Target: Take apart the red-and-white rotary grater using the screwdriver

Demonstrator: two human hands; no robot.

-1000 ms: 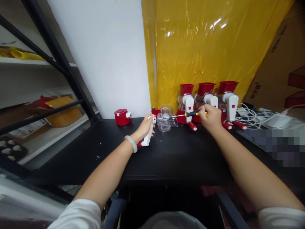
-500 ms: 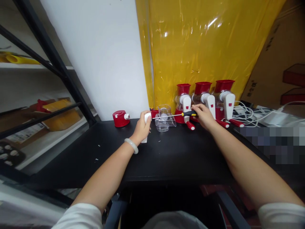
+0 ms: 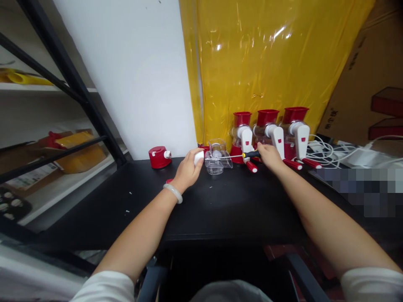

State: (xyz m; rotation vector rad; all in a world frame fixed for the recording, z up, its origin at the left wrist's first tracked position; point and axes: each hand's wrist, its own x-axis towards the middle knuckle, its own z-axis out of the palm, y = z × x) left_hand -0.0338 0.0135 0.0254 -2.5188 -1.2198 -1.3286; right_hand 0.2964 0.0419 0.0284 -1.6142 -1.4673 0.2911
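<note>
White crank handle [image 3: 198, 157], one, held above the table [image 3: 220, 214] with the fingers of the left hand [image 3: 188, 170] clamped around it, its red grip showing past the wrist; screwdriver [image 3: 251, 154], black and yellow, one, its handle clamped in the fingers of the right hand [image 3: 270, 156], shaft level, tip at the crank handle's end, contact not discernible. Just behind, one clear plastic housing [image 3: 215, 170]; to the left, one red base [image 3: 159, 158] with white fitting; to the right, three upright red-and-white grinders [image 3: 278, 141], then tangled white cables [image 3: 330, 153].
</note>
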